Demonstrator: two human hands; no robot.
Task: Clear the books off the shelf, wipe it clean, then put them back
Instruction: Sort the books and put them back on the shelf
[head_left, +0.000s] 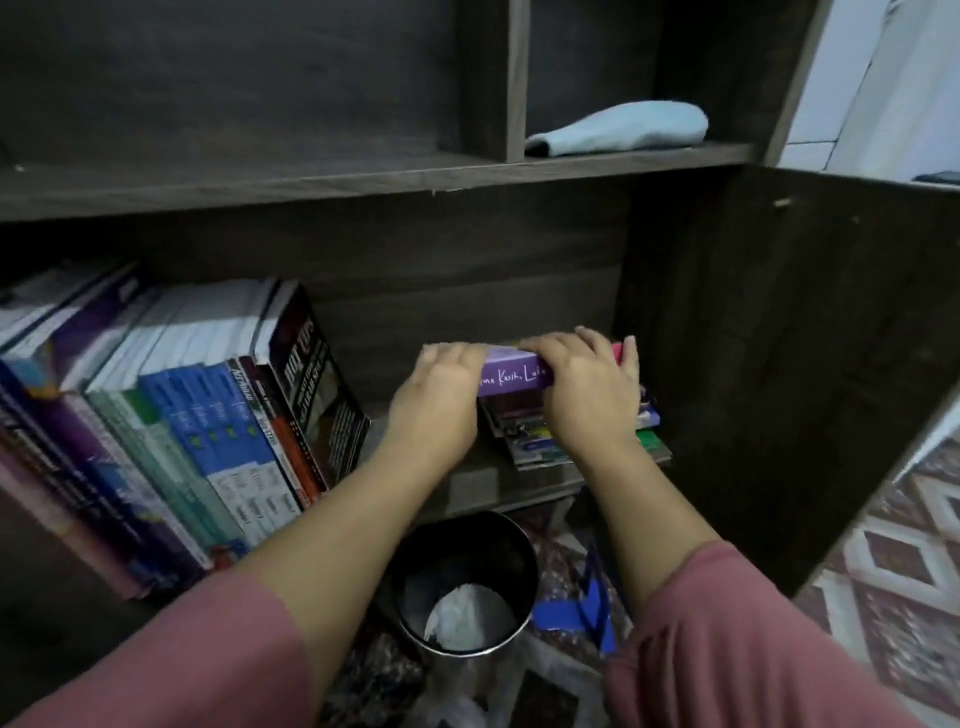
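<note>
At the right end of the lower shelf (467, 483), hard by the dark side panel (753, 364), a purple book (511, 376) lies flat on top of a small stack (571, 441) of other flat-lying books. Both hands grip it: the left hand (441, 384) curls its fingers over the book's left end, and the right hand (582, 384) wraps over the right end, fingers bent across the top. The thumbs are hidden, so how far they reach under the book cannot be told. The book's long axis runs left to right, parallel to the shelf's front edge. Its spine faces out toward the room, and the handwritten-style title reads upright from left to right. A row of books (208, 415) stands to the left, leaning rightward and well apart from the stack, with bare board between. A pale blue cloth (618, 130) lies bunched in the right compartment of the upper shelf (649, 153), untouched. A dark round bin (462, 577) holding crumpled paper stands on the patterned floor below. The step in hand is the handling of books, not wiping. Whether this book is being lifted away or set back cannot be decided from this moment alone, though the full row suggests clearing is at most barely begun. If it is clearing, the next move calls for a level, two-handed lift straight up and outward, so that the volumes beneath do not slide.
</note>
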